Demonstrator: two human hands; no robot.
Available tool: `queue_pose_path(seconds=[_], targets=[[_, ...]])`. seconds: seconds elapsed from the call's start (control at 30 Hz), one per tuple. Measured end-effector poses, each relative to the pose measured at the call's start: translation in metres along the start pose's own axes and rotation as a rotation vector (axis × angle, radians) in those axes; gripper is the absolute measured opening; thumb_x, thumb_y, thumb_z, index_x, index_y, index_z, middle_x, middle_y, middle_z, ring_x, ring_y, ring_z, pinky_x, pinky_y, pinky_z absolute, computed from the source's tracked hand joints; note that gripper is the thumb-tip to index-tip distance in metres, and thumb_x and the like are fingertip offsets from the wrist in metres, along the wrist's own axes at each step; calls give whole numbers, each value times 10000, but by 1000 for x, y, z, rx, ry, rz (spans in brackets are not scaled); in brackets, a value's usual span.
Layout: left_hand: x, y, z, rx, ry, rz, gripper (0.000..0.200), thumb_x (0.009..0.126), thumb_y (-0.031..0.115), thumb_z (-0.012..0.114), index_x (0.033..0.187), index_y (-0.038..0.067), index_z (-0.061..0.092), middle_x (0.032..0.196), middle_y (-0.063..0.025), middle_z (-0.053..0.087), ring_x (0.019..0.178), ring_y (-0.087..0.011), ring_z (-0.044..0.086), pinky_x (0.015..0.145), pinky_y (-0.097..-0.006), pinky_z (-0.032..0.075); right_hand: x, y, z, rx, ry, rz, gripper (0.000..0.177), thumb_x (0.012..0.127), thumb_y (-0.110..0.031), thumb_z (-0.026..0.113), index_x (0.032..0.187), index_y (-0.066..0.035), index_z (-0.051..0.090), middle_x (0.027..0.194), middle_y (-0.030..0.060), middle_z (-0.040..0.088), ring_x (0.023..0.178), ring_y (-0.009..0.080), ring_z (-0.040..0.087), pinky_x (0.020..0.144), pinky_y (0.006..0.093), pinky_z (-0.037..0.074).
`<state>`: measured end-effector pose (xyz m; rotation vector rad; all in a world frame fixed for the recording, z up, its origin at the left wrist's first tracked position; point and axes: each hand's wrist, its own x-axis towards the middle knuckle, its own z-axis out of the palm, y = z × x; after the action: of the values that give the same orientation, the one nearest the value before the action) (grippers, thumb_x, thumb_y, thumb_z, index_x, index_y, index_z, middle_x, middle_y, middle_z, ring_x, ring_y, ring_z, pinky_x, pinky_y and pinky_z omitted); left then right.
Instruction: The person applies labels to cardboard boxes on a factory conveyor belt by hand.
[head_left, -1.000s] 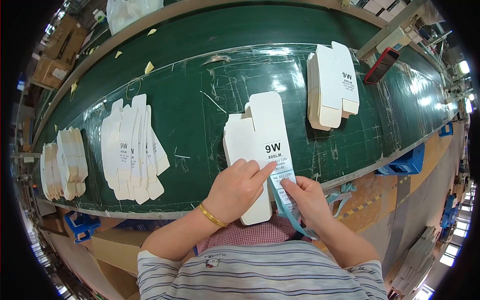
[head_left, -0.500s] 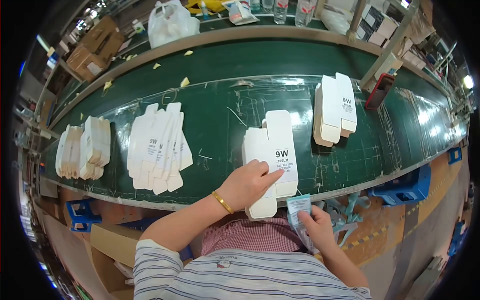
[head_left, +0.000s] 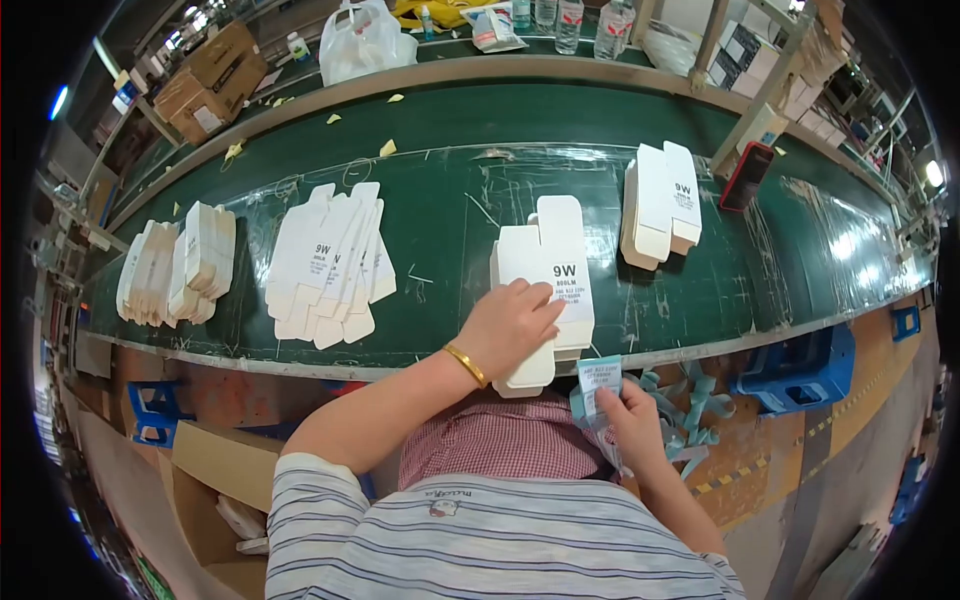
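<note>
A stack of flat white boxes (head_left: 562, 235) printed "9W 800LM" lies at the table's near edge in front of me. My left hand (head_left: 512, 328), with a gold bangle at the wrist, rests on the top box. Its fingers are spread and slightly bent, with a fingertip on the small printed lines below "800LM". Nothing shows in that hand. Below the table edge, to the right of the stack, my right hand (head_left: 632, 425) pinches a light-blue strip of printed labels (head_left: 600, 376) between thumb and fingers. The strip's lower part hangs down beside my lap.
Other white box stacks lie on the green table (head_left: 430, 240): fanned boxes (head_left: 325, 265), left bundles (head_left: 180, 265) and a right stack (head_left: 662, 205). A red-edged phone (head_left: 747, 177) leans by a post. Blue backing strips (head_left: 695, 405) and a blue stool (head_left: 800, 370) are below right.
The head view has shifted, so the table and boxes sit higher in the picture. My left hand stays on the top box, its fingers a little more spread. My right hand still holds the label strip.
</note>
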<state>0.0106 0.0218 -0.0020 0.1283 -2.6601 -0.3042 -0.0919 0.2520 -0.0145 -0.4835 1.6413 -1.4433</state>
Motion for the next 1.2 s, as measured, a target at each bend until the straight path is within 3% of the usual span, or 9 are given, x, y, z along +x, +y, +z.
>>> queue_pose_path(seconds=[0.27,0.53,0.63,0.67,0.73,0.83,0.93,1.0,1.2], targets=[[7,1,23,161,-107,120,64,718,124,590,745,69,608,785,-71,601,757,-215,623,682,-335,521,1,4,-1,-38,-4,-58,216,945,-159,595,1071,3,658,905,13,665,781,71,571,692,240,457],[-32,-61,-105,258,46,295,86,669,128,632,737,110,583,766,-38,562,710,-221,582,614,-352,470,9,-1,-1,-147,35,-92,166,942,-122,555,982,18,635,834,15,637,730,83,570,645,257,477],[-76,-99,-146,417,-4,198,135,679,124,665,793,76,612,693,-40,556,692,-233,579,609,-356,467,12,-27,-4,-367,28,-88,202,898,-176,605,908,16,667,812,-11,623,751,69,520,660,245,421],[-103,-124,-144,580,-167,7,103,693,126,658,785,99,620,752,-41,571,706,-237,569,628,-377,463,18,-25,-6,-286,4,-87,209,902,-171,610,968,16,678,851,-5,642,780,70,537,694,244,433],[-114,-112,-142,559,-168,-130,117,740,124,686,850,95,659,844,-50,607,768,-249,585,675,-378,481,27,-25,-6,-197,-9,-172,226,895,-191,649,972,21,663,758,-23,577,699,57,457,610,241,384],[-82,-51,-117,-74,-85,-352,269,831,109,695,1093,48,680,1042,-113,641,992,-290,605,875,-377,491,34,-45,-8,-295,-11,-279,210,885,-187,652,937,17,646,734,16,552,697,79,471,619,259,396],[-22,4,-97,-370,26,-170,336,818,7,679,1152,41,658,1100,-114,619,1009,-247,606,884,-327,487,39,-66,-19,-425,-1,-403,214,872,-178,654,905,31,630,758,61,570,698,123,505,630,287,413],[13,30,-85,-705,30,-242,347,825,-8,666,1168,44,649,1120,-96,614,1032,-196,601,890,-312,495,31,-92,-25,-594,-8,-457,180,882,-119,653,1013,4,669,813,19,615,780,101,558,692,253,448],[79,66,-48,-1048,-37,-259,227,837,60,705,1060,27,680,946,-23,639,787,-77,576,704,-223,477,11,-121,-53,-708,47,-638,160,876,-111,650,994,-7,678,848,67,639,791,145,593,703,278,465]])
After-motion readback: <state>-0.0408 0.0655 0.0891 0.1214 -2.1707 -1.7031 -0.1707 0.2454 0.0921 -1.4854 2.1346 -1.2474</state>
